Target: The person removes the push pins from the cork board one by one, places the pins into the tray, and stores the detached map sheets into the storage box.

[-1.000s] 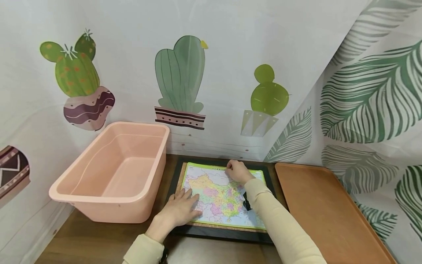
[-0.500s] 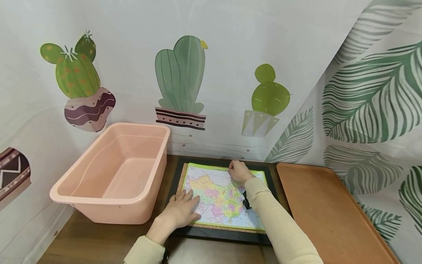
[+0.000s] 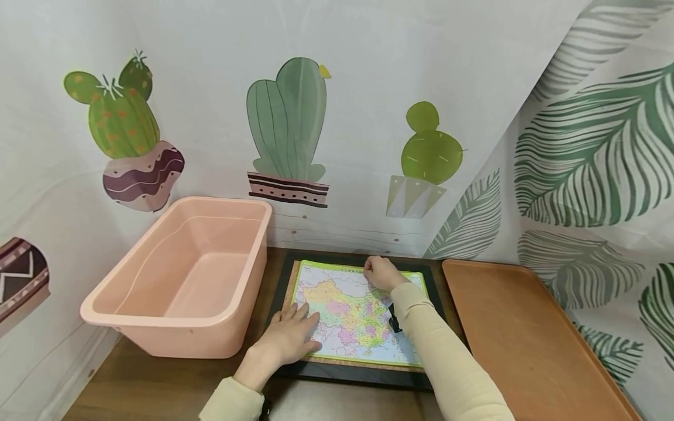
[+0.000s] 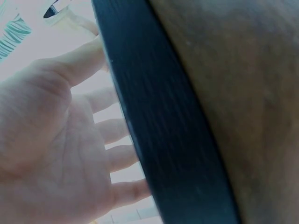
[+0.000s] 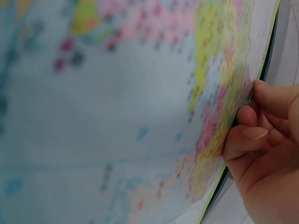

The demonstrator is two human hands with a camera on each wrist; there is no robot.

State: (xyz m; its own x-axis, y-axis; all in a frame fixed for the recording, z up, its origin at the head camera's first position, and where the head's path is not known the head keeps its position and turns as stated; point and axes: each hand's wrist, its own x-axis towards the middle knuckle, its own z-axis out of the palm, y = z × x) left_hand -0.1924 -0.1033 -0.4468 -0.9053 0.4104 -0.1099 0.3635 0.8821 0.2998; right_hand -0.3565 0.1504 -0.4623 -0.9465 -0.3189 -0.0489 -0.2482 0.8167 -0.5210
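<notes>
A colourful map [image 3: 337, 316] with a green border lies over a cork board in a black frame [image 3: 358, 377]. My left hand [image 3: 286, 333] rests with spread fingers on the map's left edge. The left wrist view shows the palm of the left hand [image 4: 60, 140], its fingertips hidden behind the black frame edge [image 4: 163, 116]. Near the map's top edge, my right hand [image 3: 383, 273] has curled fingers. In the right wrist view, the right hand [image 5: 266, 149] pinches a small thin thing between thumb and finger against the map; its kind is mostly hidden.
A deep pink tub [image 3: 174, 320] stands at the left of the wooden table [image 3: 158, 386]. To the right lies a flat brown tray [image 3: 526, 333]. Behind them hangs a white curtain [image 3: 363, 146] printed with cacti and leaves.
The head view has shifted slightly. Both hands keep their places on the map, with the right hand's fingers still curled at its top edge.
</notes>
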